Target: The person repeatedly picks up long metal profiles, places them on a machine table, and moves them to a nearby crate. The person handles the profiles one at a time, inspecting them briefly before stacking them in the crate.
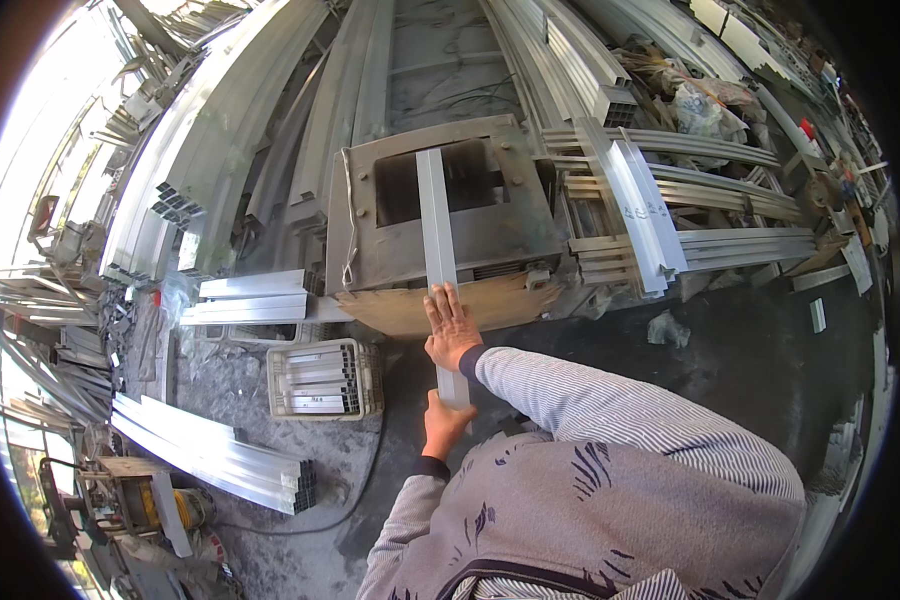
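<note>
Pressing palm-down on the upper face of a long, straight silver-grey metal profile (437, 225), the right hand (453, 328) is flattened, its fingers stretched forward along the smooth surface. Behind it, the left hand (447, 425) is closed around the profile's near end, thumb along one side; its fingertips are hidden. The profile runs away from the body over a boxy, dull grey metal housing (370, 255), its far end reaching across a dark rectangular opening (475, 175). A scuffed, tan wooden board (470, 305) edges the housing's near side. To the left, a pale plastic crate (374, 380) with lattice walls holds short, shiny metal lengths (315, 380); nearer, a stack of hollow tubes (210, 455) shows square-cut ends. Crumpled clear plastic (708, 115) lies among profiles at upper right.
</note>
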### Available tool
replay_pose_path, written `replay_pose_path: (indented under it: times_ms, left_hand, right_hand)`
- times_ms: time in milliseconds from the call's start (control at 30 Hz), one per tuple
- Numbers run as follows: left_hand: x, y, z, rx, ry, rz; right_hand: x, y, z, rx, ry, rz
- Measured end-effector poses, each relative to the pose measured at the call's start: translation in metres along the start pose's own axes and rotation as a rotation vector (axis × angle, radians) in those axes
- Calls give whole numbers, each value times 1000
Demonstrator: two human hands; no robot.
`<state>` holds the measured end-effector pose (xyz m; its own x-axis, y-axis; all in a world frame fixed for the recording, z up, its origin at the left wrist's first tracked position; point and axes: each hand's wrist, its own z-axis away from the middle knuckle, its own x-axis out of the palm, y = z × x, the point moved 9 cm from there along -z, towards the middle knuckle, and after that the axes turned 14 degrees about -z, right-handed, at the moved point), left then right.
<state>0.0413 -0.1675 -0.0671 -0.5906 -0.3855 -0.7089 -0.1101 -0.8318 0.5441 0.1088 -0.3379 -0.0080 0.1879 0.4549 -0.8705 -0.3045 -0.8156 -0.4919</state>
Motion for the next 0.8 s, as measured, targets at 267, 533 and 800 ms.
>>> replay_pose_path:
  times_ms: [267, 533, 800]
  left_hand:
    - [-5, -27, 22, -9, 46, 6]
    - [-9, -51, 45, -48, 44, -42]
    - [-10, -81, 74, -58, 13, -17]
  right_hand:
    - [22, -22, 20, -40, -49, -40]
    - [29, -38, 43, -23, -204, -47]
    - [32, -49, 72, -17, -438, -158]
